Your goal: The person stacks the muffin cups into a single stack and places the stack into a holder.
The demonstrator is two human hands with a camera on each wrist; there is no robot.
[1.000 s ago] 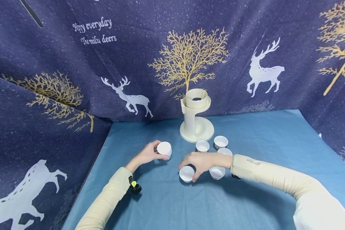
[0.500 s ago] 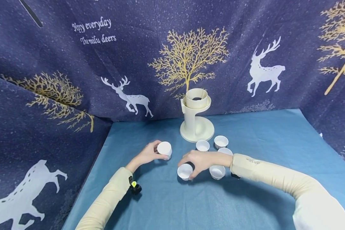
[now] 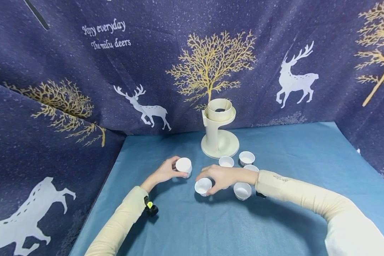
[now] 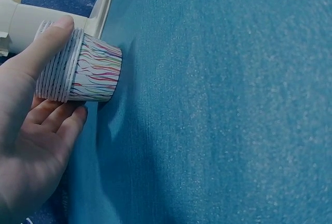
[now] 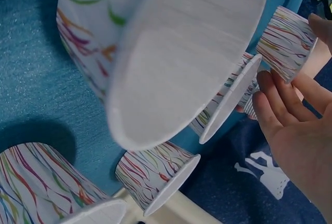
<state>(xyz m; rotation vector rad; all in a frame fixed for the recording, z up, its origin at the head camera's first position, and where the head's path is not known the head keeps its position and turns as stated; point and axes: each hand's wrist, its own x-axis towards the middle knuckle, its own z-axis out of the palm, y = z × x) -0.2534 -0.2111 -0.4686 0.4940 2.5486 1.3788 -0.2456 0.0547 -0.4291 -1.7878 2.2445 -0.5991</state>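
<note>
Pinching with both: left hand [image 4: 36,151] a ridged stack of nested paper cups [image 4: 80,68], right hand [image 3: 217,175] one tapered, streak-printed cup [image 5: 288,45]. Grainy blue desk cloth [image 4: 233,105]; smooth cream stand [image 3: 212,137] behind.

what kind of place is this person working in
Probably a staged tabletop setup rather than a working kitchen: a printed deer backdrop rises behind, a plain blue cloth covers the work surface, and patterned cups sit on it near a cream stand.
</note>
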